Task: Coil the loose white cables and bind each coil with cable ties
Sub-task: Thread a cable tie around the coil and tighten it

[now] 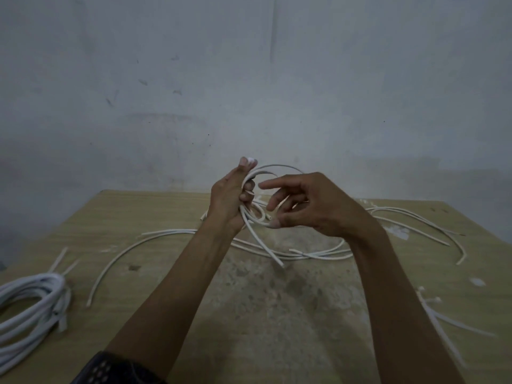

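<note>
- Coil: white cable, a few loose loops, held above the far middle of the tabletop. The loops stand roughly upright. The widest arc rises above the hands and curves over to the right, and smaller loops bunch low between the hands. One free tail runs down and to the right, its cut end pointing at the tabletop.
- Left hand: gripping the coil, fingers curled round the gathered strands, thumb up beside the top arc. The back of the hand faces left, and the forearm rises from the lower left.
- Right hand: not gripping, fingers spread and relaxed, forefinger pointing left toward the coil. The thumb tip is at the lowest loop; contact cannot be told for sure. The forearm rises from the lower right.
- Loose cables: several white lengths lying on the tabletop under and behind the hands. Their long axes run mostly left to right in shallow curves, and they cross near the middle.
- Large coil: thick white cable, many turns, lying flat at the left edge and partly out of view.
- Ties: thin pale strips on the right near side of the tabletop, lying near-to-far; blurred.
- Sleeve: dark, patterned, at the bottom edge.
- Wall: grey, scuffed, behind the tabletop.
</note>
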The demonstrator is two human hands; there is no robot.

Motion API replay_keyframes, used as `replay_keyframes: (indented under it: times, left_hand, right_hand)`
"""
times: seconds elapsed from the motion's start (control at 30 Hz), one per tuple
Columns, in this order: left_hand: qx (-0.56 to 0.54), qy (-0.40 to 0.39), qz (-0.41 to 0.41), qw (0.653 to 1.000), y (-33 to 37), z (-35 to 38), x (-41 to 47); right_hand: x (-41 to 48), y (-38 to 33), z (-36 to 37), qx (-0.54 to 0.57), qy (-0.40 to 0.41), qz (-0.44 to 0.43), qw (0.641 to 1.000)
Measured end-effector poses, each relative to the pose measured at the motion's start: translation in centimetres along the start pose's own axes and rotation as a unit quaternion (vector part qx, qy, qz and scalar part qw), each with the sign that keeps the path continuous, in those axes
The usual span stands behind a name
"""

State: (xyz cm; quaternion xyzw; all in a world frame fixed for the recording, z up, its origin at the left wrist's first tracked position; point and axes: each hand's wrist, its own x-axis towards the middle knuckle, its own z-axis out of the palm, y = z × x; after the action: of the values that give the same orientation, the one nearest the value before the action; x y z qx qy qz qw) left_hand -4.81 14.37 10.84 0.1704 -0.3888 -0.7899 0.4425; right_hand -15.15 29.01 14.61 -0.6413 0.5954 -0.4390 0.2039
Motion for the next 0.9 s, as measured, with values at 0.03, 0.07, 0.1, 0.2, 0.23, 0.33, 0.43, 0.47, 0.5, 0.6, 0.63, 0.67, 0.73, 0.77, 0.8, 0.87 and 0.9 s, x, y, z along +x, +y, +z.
replay_keyframes:
  times: [0.03,0.07,0.1,0.2,0.23,0.33,0.43,0.47,0.5,0.6,0.63,0.67,0.73,0.77,0.8,0.87,0.9]
  left_hand:
    - [-0.009,0.002,0.000,1.000,-0.1,-0.1,0.2]
    - [-0.011,-0.002,-0.001,1.000,-0.3,-0.2,0.4]
    - [-0.008,-0.008,0.000,1.000,-0.6,-0.2,0.5]
    - [0.013,-0.033,0.014,0.999,-0.8,0.1,-0.1]
    - [0.019,-0.033,0.023,0.999,-0.7,0.3,-0.4]
    - [0.016,-0.045,0.047,0.998,-0.4,0.7,-0.7]
    - [0.034,-0.065,0.063,0.995,-0.3,0.6,-0.9]
    - [0.049,-0.074,0.065,0.994,-0.3,0.6,-1.0]
    - [0.068,-0.083,0.067,0.992,-0.3,0.7,-1.2]
    - [0.101,-0.093,0.068,0.988,-0.1,0.9,-1.5]
    - [0.101,-0.095,0.065,0.988,-0.2,0.9,-1.5]
    - [0.099,-0.098,0.061,0.988,-0.1,0.9,-1.5]
    - [0.098,-0.105,0.051,0.988,-0.1,1.0,-1.6]
    - [0.102,-0.109,0.050,0.988,0.0,1.0,-1.7]
    - [0.112,-0.112,0.053,0.986,0.1,1.0,-1.8]
    - [0.141,-0.114,0.076,0.980,0.1,1.0,-1.9]
    - [0.154,-0.113,0.090,0.977,0.1,1.0,-1.8]
  right_hand:
    - [0.4,0.1,0.6,-0.010,0.027,-0.022,0.999]
    - [0.9,0.3,1.1,-0.012,0.064,-0.042,0.997]
    - [1.2,0.4,1.7,-0.003,0.099,-0.058,0.993]
    - [2.0,0.8,3.0,0.015,0.170,-0.081,0.982]
    - [2.1,0.8,3.2,0.030,0.188,-0.071,0.979]
    - [2.1,0.9,3.4,0.108,0.221,-0.007,0.969]
    - [2.1,0.8,3.1,0.125,0.191,0.039,0.973]
    - [2.0,0.8,3.0,0.131,0.180,0.050,0.974]
    - [2.0,0.8,2.8,0.136,0.172,0.057,0.974]
    - [1.9,0.8,2.5,0.145,0.166,0.067,0.973]
    - [1.9,0.8,2.5,0.151,0.167,0.069,0.972]
    - [1.9,0.9,2.4,0.159,0.168,0.072,0.970]
    - [1.9,0.9,2.4,0.173,0.170,0.078,0.967]
    - [1.9,0.8,2.4,0.179,0.173,0.080,0.965]
    - [2.0,0.8,2.3,0.187,0.177,0.083,0.963]
    - [2.1,0.8,2.4,0.223,0.195,0.087,0.951]
    - [2.3,0.7,2.6,0.243,0.209,0.086,0.943]
